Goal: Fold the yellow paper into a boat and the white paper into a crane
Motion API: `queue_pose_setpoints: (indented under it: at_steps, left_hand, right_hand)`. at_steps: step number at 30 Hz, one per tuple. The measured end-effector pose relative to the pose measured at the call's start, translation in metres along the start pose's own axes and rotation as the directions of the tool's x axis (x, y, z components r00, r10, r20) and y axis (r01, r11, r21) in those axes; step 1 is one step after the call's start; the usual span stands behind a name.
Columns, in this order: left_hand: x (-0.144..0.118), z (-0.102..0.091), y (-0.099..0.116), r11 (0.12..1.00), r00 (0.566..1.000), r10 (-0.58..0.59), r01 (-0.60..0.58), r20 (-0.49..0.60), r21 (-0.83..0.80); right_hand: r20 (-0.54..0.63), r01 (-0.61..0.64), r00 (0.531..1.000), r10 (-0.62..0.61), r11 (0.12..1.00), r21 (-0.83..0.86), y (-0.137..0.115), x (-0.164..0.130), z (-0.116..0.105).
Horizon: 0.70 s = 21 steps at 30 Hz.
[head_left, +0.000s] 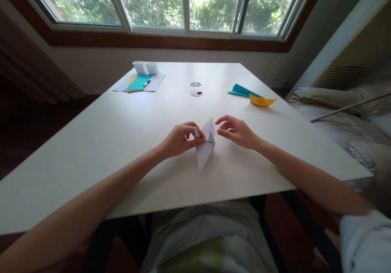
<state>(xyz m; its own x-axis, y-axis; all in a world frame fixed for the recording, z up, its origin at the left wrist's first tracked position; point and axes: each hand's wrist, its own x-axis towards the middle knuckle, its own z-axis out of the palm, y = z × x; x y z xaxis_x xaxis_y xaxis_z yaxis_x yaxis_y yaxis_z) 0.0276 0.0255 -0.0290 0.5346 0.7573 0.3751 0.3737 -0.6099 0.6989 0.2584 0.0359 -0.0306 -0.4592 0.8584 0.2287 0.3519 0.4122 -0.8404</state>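
**A:** What lies at the centre of the figure?

**B:** A folded white paper model (205, 146), pointed at both ends, resting on the white rectangular tabletop (100, 143) just in front of me, its near tip aimed at my body. My left hand (180, 138) is closed in a pinch on its upper left flap; my right hand (235, 131) hovers just beside the raised peak with fingers curled and loose, gripping nothing and, as far as I can tell, not touching the paper.

**A:** How would it handle?

**B:** I judge it very light and thin, stiff only along its creases (a careless squeeze would crumple it). It is best taken at the folded edges or the layered middle, with fingertips.

**A:** And the room around it?

**B:** Bare tabletop lies to either side. The near edge is close below the model's tip. Well apart, at far right, sit a teal folded paper shape (241, 90) and a yellow folded paper boat (261, 100); at far left, a teal sheet (139, 81) and a pen (148, 81) on white paper, with two small white folded boxes (146, 67) behind. Two round holes (196, 89) mark the table's middle.
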Motion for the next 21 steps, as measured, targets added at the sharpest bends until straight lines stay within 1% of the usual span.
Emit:
queue_pose_setpoints:
  at_steps: [2,4,6,8,10,11,13,14,16,17,18,20,21]
  left_hand:
    - [0.0002,0.0007,0.003,1.0,0.999,0.023,-0.022,0.034,-0.017]
    - [0.0002,0.0011,0.0061,0.999,0.997,0.032,-0.031,0.069,-0.025]
    - [-0.0001,0.0016,0.0078,0.999,0.995,0.019,-0.016,0.1,-0.027]
    - [-0.0006,0.0029,0.0071,0.998,0.995,-0.038,0.043,0.089,-0.054]
    - [-0.001,0.0049,0.0047,0.979,0.988,-0.15,0.153,0.031,-0.131]
    - [-0.001,0.0059,0.0034,0.959,0.975,-0.224,0.22,-0.002,-0.18]
    - [-0.0004,0.0075,0.0015,0.897,0.924,-0.379,0.356,-0.043,-0.263]
    - [0.0,0.0078,0.0012,0.857,0.89,-0.453,0.422,-0.042,-0.295]
    - [0.0007,0.0072,0.0012,0.771,0.827,-0.562,0.526,0.006,-0.359]
    - [0.0008,0.0063,0.0013,0.732,0.809,-0.586,0.555,0.049,-0.395]
    - [0.0007,0.0051,0.0012,0.7,0.801,-0.592,0.568,0.095,-0.433]
    - [-0.0001,0.0021,0.0006,0.652,0.805,-0.57,0.565,0.165,-0.506]
    - [-0.0006,0.0005,0.0002,0.635,0.81,-0.558,0.558,0.182,-0.535]
  right_hand:
    - [0.038,-0.109,0.994,0.104,0.979,0.172,-0.0001,0.0013,0.0038]
    - [0.1,-0.2,0.979,0.176,0.924,0.327,-0.0025,0.0015,0.0078]
    - [0.126,-0.257,0.966,0.224,0.871,0.419,-0.0056,0.0012,0.0104]
    - [0.105,-0.29,0.956,0.274,0.833,0.472,-0.0078,0.001,0.011]
    - [0.065,-0.312,0.943,0.326,0.799,0.515,-0.0083,0.0015,0.0098]
    - [0.039,-0.316,0.936,0.351,0.784,0.535,-0.008,0.0019,0.0091]
    - [-0.014,-0.315,0.921,0.39,0.763,0.564,-0.0067,0.0028,0.0081]
    - [-0.031,-0.314,0.914,0.404,0.755,0.576,-0.0058,0.0033,0.0081]
    - [-0.039,-0.318,0.904,0.425,0.734,0.6,-0.0043,0.0038,0.009]
    - [-0.029,-0.327,0.9,0.434,0.72,0.612,-0.0039,0.0039,0.0097]
    - [-0.01,-0.341,0.897,0.442,0.706,0.621,-0.0037,0.0038,0.01]
    - [0.048,-0.384,0.889,0.456,0.682,0.623,-0.0041,0.0036,0.009]
    - [0.087,-0.411,0.884,0.459,0.675,0.613,-0.0044,0.0034,0.0074]
